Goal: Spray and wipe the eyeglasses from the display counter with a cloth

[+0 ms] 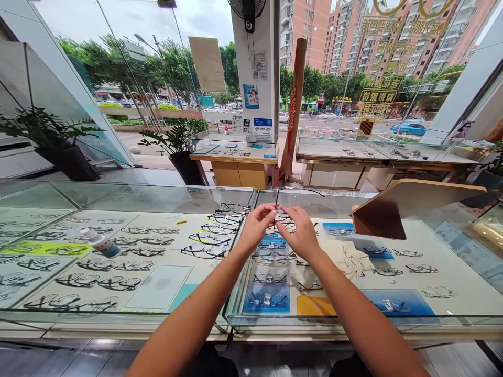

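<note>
Over the glass display case (239, 293), both my hands meet at chest height around a pair of eyeglasses. A thin dark temple (277, 198) of the eyeglasses points up between the fingers; most of the frame is hidden. My left hand (256, 226) is closed on the eyeglasses, with thumb and fingertips pinched together. From the other side my right hand (302, 231) pinches them too, its fingers bent toward the left. Below the hands, several eyeglass frames (271, 278) lie inside the case. Right of my right wrist sits a crumpled beige cloth (348, 257).
A small white-capped bottle (100, 242) stands on the left glass top. At the right is a tilted wooden-backed stand (416, 204). An orange-yellow cloth (314, 306) lies near the front edge. Beyond are potted plants (183, 157), more display cases and a window onto the street.
</note>
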Available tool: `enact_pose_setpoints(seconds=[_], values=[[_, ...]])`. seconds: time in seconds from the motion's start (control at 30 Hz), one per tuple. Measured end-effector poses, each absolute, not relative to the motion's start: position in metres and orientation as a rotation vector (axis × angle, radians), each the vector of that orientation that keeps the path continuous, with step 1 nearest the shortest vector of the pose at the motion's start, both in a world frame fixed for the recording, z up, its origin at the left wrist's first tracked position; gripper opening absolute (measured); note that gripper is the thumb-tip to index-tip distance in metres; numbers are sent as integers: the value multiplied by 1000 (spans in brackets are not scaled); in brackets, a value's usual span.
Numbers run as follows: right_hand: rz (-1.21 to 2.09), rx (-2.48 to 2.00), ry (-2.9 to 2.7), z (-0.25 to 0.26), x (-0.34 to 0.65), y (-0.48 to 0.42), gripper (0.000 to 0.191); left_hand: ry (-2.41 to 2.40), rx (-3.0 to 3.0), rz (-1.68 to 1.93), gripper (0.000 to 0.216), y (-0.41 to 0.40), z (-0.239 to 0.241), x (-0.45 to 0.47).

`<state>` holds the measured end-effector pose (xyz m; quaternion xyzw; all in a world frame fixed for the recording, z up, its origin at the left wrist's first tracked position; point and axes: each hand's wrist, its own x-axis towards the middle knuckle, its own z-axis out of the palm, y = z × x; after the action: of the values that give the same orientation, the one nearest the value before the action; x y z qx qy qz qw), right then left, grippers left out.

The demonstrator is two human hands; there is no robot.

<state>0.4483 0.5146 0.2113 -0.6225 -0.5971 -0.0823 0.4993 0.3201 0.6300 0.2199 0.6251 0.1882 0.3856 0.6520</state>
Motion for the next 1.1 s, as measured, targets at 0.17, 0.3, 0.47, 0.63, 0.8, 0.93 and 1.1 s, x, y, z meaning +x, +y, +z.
enact_pose_setpoints(seconds=[0.17, 0.3, 0.47, 0.63, 0.8, 0.93, 1.1], values=[[-52, -1389, -1389, 201, 443, 521, 28, 337, 1383, 805, 36, 625, 213, 323], [-72, -1411, -1337, 200, 442, 521, 29, 277, 1469, 827, 31, 626, 210, 323], [-195, -1407, -1305, 202, 449, 519, 29, 329, 2073, 1093, 25, 615, 226, 315], [-210, -1415, -1275, 204, 456, 519, 26, 598, 2323, 1546, 30, 625, 257, 272], [-214, -1419, -1254, 204, 458, 520, 27, 1154, 2267, 2248, 68, 701, 246, 171], [-201, -1420, -1260, 205, 458, 519, 28, 1644, 2111, 2272, 91, 757, 210, 89], [-197, -1428, -1263, 204, 458, 519, 30, 1943, 1727, 2098, 103, 780, 182, 56]])
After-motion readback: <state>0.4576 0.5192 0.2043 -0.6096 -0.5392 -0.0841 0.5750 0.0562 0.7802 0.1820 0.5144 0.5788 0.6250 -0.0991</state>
